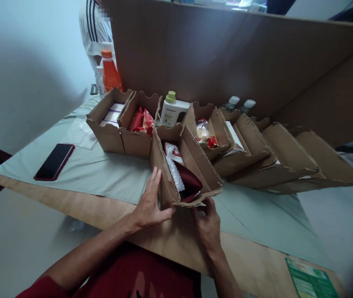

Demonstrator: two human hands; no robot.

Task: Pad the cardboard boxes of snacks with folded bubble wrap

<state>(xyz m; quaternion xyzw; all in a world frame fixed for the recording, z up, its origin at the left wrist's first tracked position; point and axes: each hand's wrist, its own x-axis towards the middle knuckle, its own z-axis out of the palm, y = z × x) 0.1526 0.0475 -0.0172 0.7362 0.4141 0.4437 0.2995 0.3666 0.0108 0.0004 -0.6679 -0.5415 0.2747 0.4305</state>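
An open-topped cardboard box (166,186) juts out from the row toward me. Inside it lie a dark red packet (191,182), a strip of bubble wrap (175,171) and a red-and-white packet (174,152). My left hand (150,207) holds the box's left side, fingers stretched along the wall and thumb at the front corner. At the lower front right edge, my right hand (207,225) grips the same box with curled fingers; some fingertips are hidden beneath it.
More cardboard boxes (106,136) flank it, some holding red packets (142,120). Behind stand a white bottle with a green cap (171,109) and an orange bottle (111,72). A phone (54,162) lies left, a green card (311,279) right. A tall cardboard panel (195,54) rises behind; a person (94,33) is beyond.
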